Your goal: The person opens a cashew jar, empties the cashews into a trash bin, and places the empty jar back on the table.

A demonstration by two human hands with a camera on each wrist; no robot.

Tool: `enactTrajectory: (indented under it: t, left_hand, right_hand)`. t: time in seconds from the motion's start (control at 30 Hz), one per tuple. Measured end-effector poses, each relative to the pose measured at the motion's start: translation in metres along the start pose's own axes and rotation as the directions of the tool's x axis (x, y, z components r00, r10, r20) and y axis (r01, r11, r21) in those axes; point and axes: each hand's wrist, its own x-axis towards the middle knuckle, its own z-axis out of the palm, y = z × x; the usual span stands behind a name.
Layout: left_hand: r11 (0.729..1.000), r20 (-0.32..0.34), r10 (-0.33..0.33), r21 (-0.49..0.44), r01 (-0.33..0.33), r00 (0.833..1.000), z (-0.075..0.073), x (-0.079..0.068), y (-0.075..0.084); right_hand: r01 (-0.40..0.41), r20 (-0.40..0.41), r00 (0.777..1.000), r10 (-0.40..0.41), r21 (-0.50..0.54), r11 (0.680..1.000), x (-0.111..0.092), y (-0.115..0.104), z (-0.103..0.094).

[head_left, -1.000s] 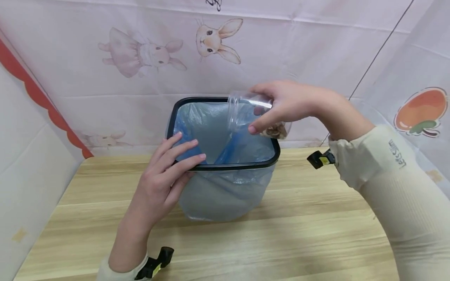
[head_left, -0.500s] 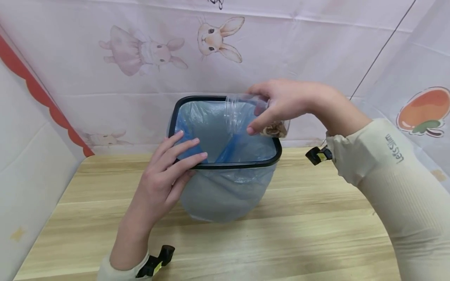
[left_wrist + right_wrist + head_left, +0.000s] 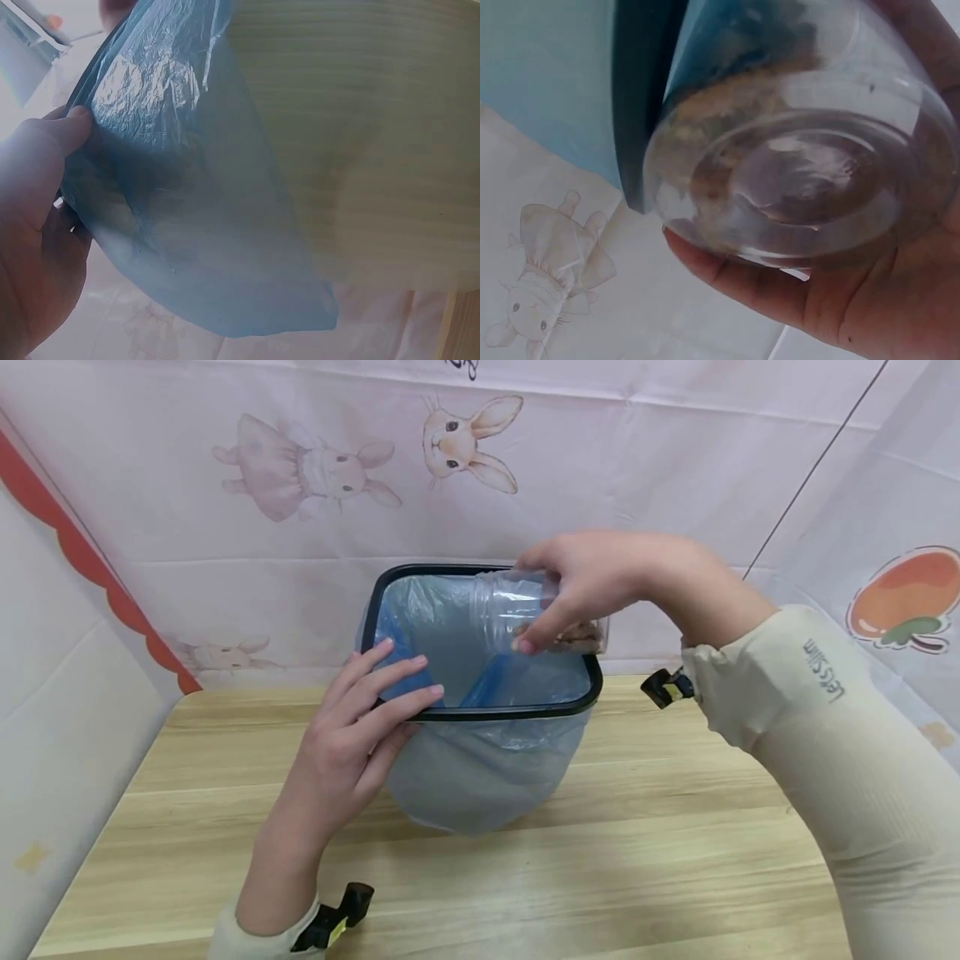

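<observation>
A trash bin with a black rim (image 3: 510,715), lined with a translucent blue bag (image 3: 487,777), stands on the table. My left hand (image 3: 341,739) holds the near left part of the rim, fingers laid over it; in the left wrist view its thumb (image 3: 75,131) presses on the bag from outside. Over the bin's right side, my right hand (image 3: 592,581) grips a clear plastic jar (image 3: 513,602) lying nearly on its side, mouth facing left. Brownish dried pieces (image 3: 581,637) lie along the jar's lower side. The jar's round base (image 3: 802,180) fills much of the right wrist view.
The wood-grain table (image 3: 645,852) extends in front of the bin and to both sides. Right behind the bin hangs a pale backdrop (image 3: 322,602) printed with rabbits, and more panels rise at left and right.
My right hand has moved slightly left and tipped the jar's mouth lower. The brown pieces have spread from the base end along the jar's side. My left hand stays at the rim.
</observation>
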Motion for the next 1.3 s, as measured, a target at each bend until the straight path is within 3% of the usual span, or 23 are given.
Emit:
enactTrajectory:
  t: [0.1,0.5,0.7,1.3]
  left_hand:
    - [1.000,0.000,-0.001,-0.002,0.001,1.000,0.000,0.000,0.000]
    - [1.000,0.004,-0.003,-0.006,0.003,1.000,-0.002,0.001,0.001]
    - [1.000,0.004,-0.004,-0.004,0.004,1.000,-0.002,0.001,0.001]
    - [1.000,0.009,-0.012,-0.010,0.012,1.000,-0.002,0.002,0.001]
  right_hand:
    - [0.000,-0.009,1.000,0.000,-0.069,0.998,0.002,-0.003,-0.001]
    - [-0.002,0.000,1.000,0.002,-0.061,0.998,0.002,-0.004,-0.001]
    - [0.006,0.029,1.000,-0.003,-0.119,0.993,0.005,-0.010,-0.001]
    - [-0.059,0.132,0.986,0.101,-0.293,0.954,0.016,-0.027,-0.001]
